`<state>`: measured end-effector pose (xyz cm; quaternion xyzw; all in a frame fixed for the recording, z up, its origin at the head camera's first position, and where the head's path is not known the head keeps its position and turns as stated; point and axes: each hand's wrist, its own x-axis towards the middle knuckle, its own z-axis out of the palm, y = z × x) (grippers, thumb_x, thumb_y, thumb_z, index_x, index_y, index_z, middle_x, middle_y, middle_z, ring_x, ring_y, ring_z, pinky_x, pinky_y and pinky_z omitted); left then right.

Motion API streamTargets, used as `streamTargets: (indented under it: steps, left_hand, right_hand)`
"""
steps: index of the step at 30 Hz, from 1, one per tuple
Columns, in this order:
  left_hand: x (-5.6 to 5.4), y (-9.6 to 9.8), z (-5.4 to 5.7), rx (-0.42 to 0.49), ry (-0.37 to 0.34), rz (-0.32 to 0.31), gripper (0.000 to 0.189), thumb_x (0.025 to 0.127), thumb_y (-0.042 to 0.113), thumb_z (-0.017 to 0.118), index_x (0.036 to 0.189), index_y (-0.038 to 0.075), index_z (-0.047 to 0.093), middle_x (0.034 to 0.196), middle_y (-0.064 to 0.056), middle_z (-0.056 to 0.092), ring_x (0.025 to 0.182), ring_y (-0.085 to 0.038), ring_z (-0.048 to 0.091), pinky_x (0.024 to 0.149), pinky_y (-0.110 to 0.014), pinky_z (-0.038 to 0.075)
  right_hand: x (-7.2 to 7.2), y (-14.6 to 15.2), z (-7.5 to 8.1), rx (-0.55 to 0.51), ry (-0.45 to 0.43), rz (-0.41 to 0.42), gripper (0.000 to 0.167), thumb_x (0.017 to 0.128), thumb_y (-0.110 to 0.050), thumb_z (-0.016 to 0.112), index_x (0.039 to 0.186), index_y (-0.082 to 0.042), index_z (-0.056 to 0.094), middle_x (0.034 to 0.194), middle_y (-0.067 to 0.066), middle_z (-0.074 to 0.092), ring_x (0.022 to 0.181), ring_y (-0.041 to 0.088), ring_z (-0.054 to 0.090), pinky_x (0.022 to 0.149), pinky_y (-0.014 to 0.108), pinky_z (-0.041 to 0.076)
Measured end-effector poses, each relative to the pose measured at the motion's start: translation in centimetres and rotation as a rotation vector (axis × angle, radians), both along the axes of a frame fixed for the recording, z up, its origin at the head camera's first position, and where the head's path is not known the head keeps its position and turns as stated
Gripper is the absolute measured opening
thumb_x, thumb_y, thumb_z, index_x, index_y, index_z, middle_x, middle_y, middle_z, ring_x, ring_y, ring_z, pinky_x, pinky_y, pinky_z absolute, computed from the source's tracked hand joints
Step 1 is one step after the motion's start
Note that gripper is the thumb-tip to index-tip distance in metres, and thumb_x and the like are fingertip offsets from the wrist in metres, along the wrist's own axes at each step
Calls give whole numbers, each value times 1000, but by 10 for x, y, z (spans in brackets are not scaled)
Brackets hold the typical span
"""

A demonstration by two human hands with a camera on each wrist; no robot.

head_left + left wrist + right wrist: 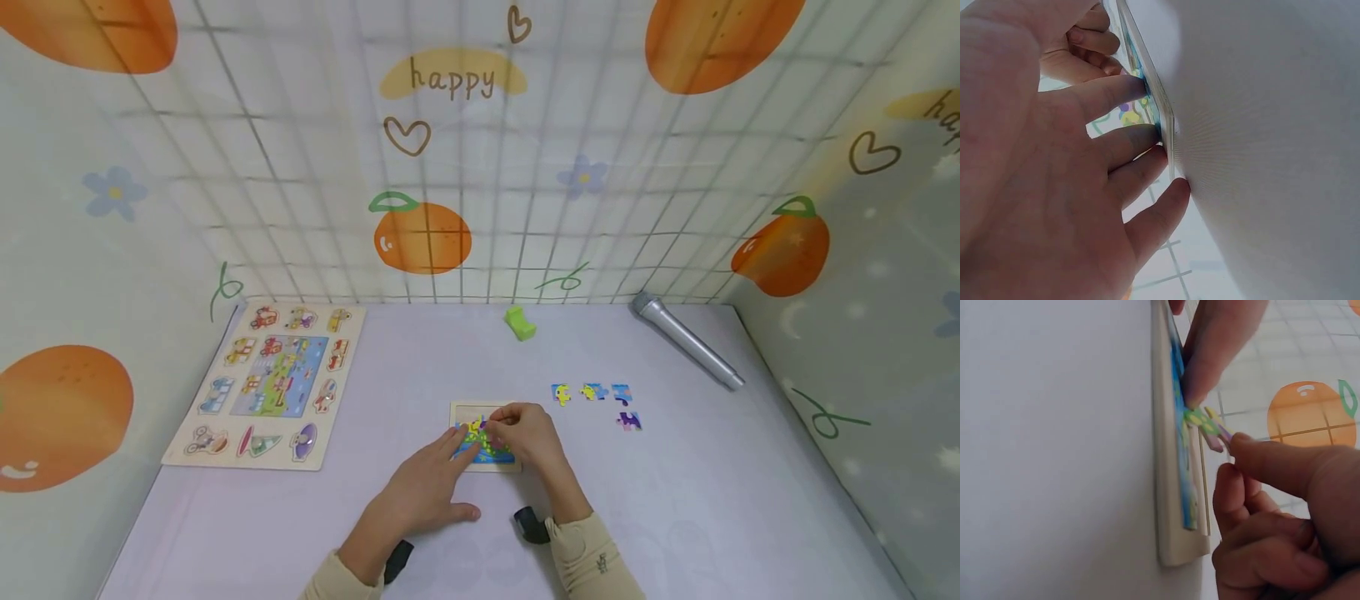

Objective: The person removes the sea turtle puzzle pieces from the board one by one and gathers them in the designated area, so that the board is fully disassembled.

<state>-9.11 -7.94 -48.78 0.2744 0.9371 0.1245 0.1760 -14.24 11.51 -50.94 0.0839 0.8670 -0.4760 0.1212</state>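
A small wooden jigsaw tray (471, 408) lies mid-table, with colourful puzzle pieces set in its lower part. My left hand (427, 487) reaches over its left side, fingers extended and fingertips on the pieces and the frame edge. Above the tray, my right hand (531, 435) pinches a green and yellow puzzle piece (1205, 422) between thumb and finger. In the right wrist view that piece is tilted up from the tray, close beside a left fingertip. The right hand's other fingers are curled (1266, 556).
Loose jigsaw pieces (595, 392) lie right of the tray, with a purple piece (629, 421) below them. A large wooden vehicle puzzle board (187, 454) lies at the left. A green block (520, 323) sits at the back, and a silver microphone (690, 342) at back right.
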Motion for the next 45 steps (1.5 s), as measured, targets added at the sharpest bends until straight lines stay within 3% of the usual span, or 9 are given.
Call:
streamTargets:
  steps: [12,31,45]
  left_hand:
    - [-2,-4,-4,97,-22,-15,90,81,55,81,154,17,46,169,-14,25,157,-33,26,121,-51,37]
    - [-1,-1,-2,37,-30,-14,91,81,59,79,155,19,45,170,-13,25,157,-33,26,122,-51,36]
    - [1,0,-3,16,-17,-4,91,80,61,78,156,22,44,170,-12,24,157,-32,26,122,-50,37]
  right_hand:
    - [0,1,-2,-3,61,11,12,90,-20,76,91,-8,74,80,2,74,65,10,67,59,22,51]
    - [-3,13,-1,21,27,-19,9,93,-23,74,94,-15,77,89,-1,74,81,14,62,71,26,48]
    - [-9,66,6,94,-15,-91,12,94,-24,72,101,-17,78,105,4,73,91,21,58,68,26,46]
